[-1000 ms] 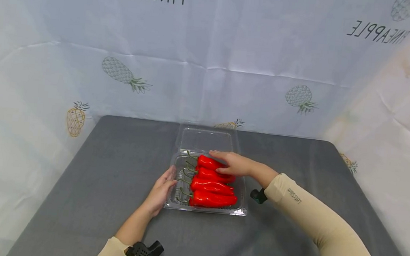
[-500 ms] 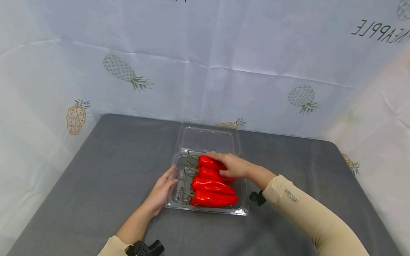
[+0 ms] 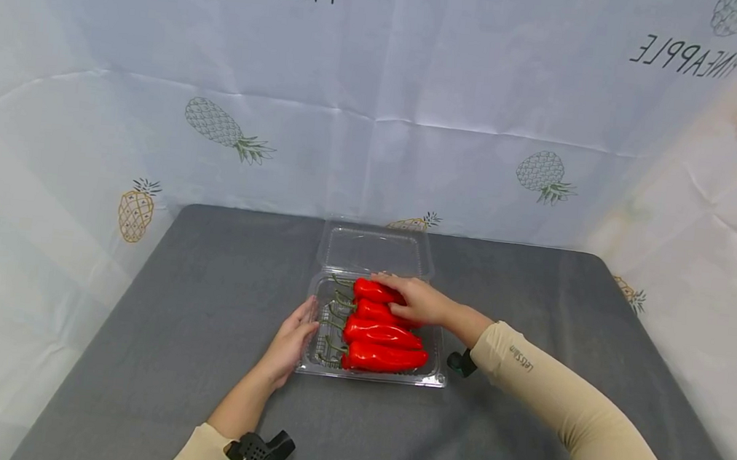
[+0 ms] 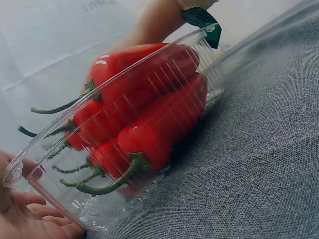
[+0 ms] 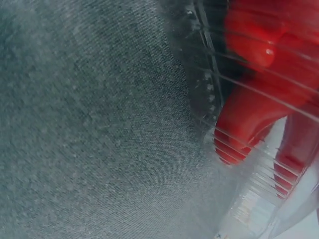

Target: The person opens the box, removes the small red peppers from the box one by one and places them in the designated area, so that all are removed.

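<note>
A clear plastic clamshell container (image 3: pixel 437 367) holds several long red peppers with green stems (image 3: pixel 383 358), laid side by side, stems to the left. More peppers show beneath them through the wall in the left wrist view. At the container's left side, my left hand (image 3: pixel 287 346) has its thumb at the rim and its other fingers along the outer wall. My right hand (image 3: pixel 420 300) reaches in from the right and grips the farthest red pepper (image 3: pixel 373 290), fingers over its far side and thumb on its near side. In the right wrist view, pepper tips (image 5: pixel 237 129) press near the ribbed wall.
The container's clear lid (image 3: pixel 373 251) lies folded back behind it, toward the far edge. Everything stands on a dark grey cloth-covered table (image 3: pixel 240 270). A white pineapple-printed curtain (image 3: pixel 382 78) hangs close behind and at both sides.
The farthest pepper has shifted slightly left in the last half second with my right hand on it. My left hand stays at the container's side.
</note>
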Motion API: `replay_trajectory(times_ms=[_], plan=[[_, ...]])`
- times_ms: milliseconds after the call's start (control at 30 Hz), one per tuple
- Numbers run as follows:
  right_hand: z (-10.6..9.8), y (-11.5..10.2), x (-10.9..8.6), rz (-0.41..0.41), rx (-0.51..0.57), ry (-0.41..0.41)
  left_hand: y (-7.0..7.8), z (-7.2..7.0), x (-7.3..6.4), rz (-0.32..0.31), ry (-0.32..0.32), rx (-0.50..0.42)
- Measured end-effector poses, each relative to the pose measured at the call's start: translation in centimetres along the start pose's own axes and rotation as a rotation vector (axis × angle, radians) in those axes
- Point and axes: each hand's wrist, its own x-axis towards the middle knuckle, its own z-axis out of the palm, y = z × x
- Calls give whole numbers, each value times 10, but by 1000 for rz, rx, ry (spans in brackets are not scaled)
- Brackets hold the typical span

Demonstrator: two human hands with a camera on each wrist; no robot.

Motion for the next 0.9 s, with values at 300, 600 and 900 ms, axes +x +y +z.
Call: replay_trajectory(times_ms=[300, 600, 900], plan=[[0, -5, -1, 3, 71, 49, 0, 0, 0, 0, 0, 3], [-16, -6, -3, 46, 49, 134, 1, 0, 1, 0, 5, 5], [-20, 1, -9, 111, 100, 178, 0, 1, 2, -6, 10, 9]])
